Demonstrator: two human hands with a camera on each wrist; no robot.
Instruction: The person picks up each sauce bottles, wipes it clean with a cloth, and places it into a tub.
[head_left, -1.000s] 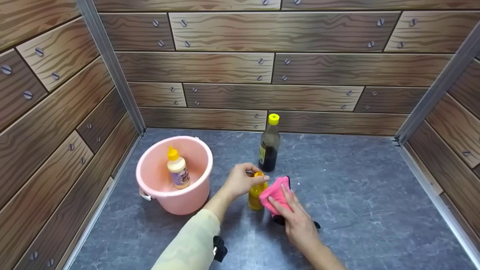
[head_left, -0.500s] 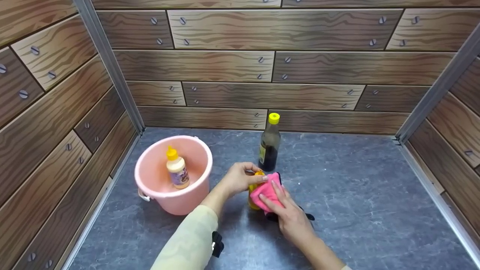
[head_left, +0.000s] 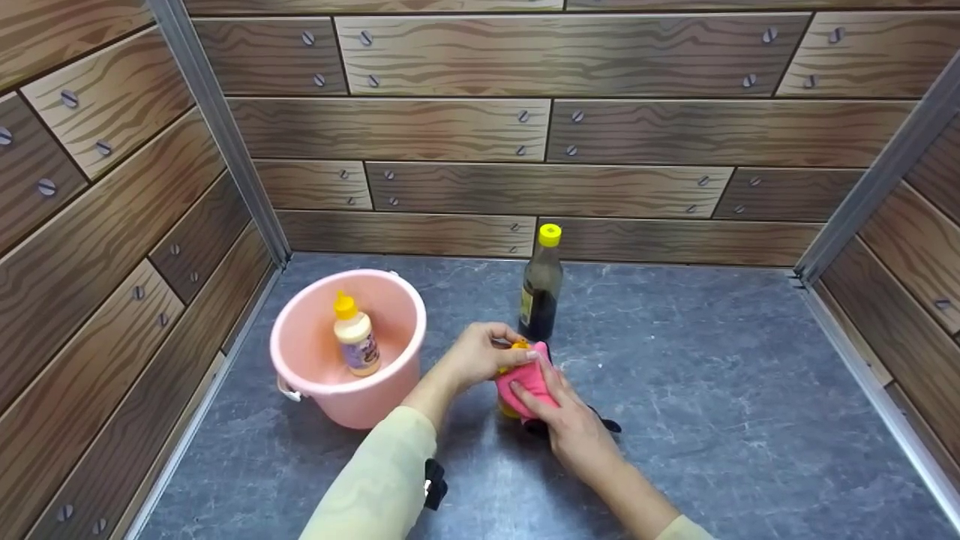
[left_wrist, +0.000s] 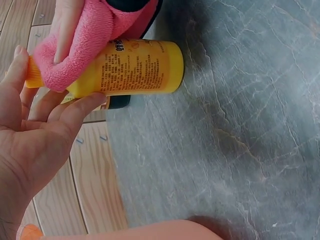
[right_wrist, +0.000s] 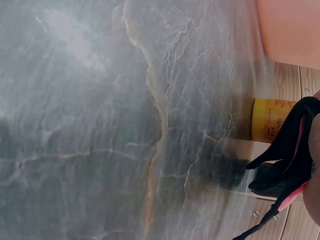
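Left hand (head_left: pixel 480 358) pinches the yellow bottle (left_wrist: pixel 142 70) near its cap (left_wrist: pixel 33 73); right hand (head_left: pixel 577 433) holds the pink cloth (head_left: pixel 529 384) against its four-o'clock side. Bottle stands upright, bucket (head_left: pixel 367 409) at nine o'clock. Likely light, smooth, squeezable: grip near the stiffer cap.

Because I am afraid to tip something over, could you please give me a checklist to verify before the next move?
1. Left grip holds the yellow bottle near its top: ok.
2. Right grip has the pink cloth against that bottle: ok.
3. Yellow bottle upright on the tabletop: ok.
4. Surface under the cloth clean: cannot tell, covered.
5. Bottle of dark liquid upright, yellow cap on: ok.
6. Room between left grip and that dark bottle: not ok, looks tight.
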